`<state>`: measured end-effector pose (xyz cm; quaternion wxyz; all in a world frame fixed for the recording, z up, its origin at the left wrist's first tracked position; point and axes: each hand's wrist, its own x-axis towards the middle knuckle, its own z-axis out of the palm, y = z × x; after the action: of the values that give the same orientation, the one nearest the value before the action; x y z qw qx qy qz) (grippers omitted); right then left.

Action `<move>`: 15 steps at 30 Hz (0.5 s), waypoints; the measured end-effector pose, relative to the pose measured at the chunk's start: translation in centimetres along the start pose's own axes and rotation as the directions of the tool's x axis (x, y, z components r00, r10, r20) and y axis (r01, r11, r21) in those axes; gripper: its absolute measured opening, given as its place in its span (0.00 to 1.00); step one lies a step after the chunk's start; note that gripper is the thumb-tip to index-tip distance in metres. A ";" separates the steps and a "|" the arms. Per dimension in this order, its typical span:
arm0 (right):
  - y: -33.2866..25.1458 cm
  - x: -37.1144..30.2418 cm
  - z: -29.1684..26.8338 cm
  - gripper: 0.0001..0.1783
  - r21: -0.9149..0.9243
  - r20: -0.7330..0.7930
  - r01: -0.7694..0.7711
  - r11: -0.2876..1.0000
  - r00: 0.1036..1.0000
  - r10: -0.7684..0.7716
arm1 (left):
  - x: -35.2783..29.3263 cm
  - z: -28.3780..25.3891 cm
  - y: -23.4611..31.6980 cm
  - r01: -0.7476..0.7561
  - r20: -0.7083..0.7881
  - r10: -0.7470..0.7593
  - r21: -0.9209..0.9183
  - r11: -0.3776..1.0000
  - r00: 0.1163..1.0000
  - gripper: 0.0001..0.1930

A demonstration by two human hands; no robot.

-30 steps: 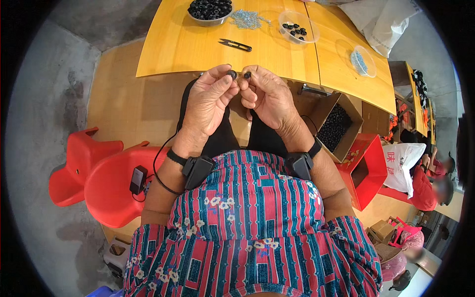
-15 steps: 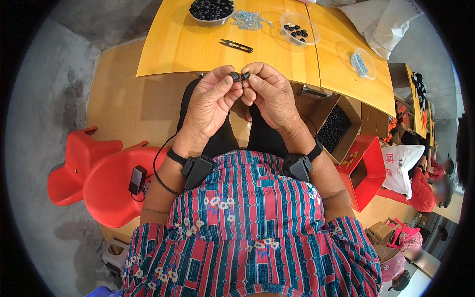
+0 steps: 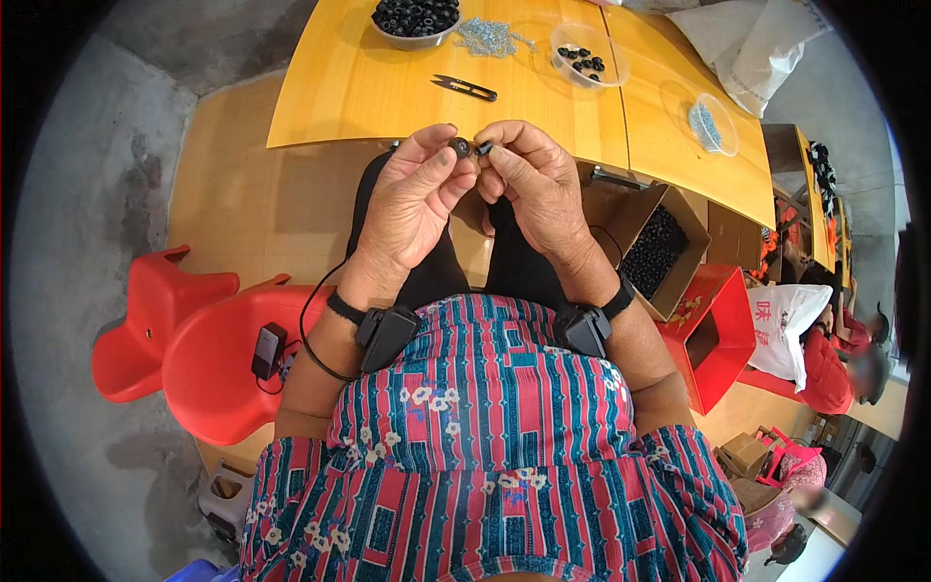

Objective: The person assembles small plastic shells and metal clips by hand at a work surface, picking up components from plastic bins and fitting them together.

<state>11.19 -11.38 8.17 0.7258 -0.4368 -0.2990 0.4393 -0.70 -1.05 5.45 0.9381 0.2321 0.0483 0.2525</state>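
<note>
Both hands are raised over my lap, just in front of the table edge, with their fingertips nearly meeting. My left hand (image 3: 412, 199) pinches a round black plastic piece (image 3: 460, 147) with a hole in its face, between thumb and forefinger. In my right hand (image 3: 536, 194), thumb and forefinger hold a smaller black plastic piece (image 3: 484, 149) right beside it. Whether the two pieces touch is too small to tell. On the table beyond lie black thread snips (image 3: 465, 88). A clear bowl (image 3: 412, 43) heaped with black pieces stands behind them, beside a loose pile of tiny silvery-blue parts (image 3: 493, 39).
A clear tub (image 3: 619, 76) holds several black pieces; a smaller tub (image 3: 725, 138) contains tiny bluish parts. At right are a cardboard box (image 3: 632, 209) of black pieces, a red box (image 3: 729, 335) and a white bag (image 3: 784, 330). Red chairs (image 3: 218, 373) stand left. People sit far right.
The small black piece in my right fingers has turned slightly and sits a little farther from the round piece. Otherwise both hands keep nearly the same place.
</note>
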 end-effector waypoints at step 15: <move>-0.2 0.2 0.4 0.09 0.013 -0.032 0.035 0.999 0.999 -0.035 | -0.1 0.2 -0.1 -0.009 -0.008 0.010 0.043 0.999 1.000 0.10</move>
<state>11.05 -11.08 8.54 0.7411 -0.4334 -0.2918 0.4216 -0.70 -1.22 5.59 0.9314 0.2516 0.0563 0.2568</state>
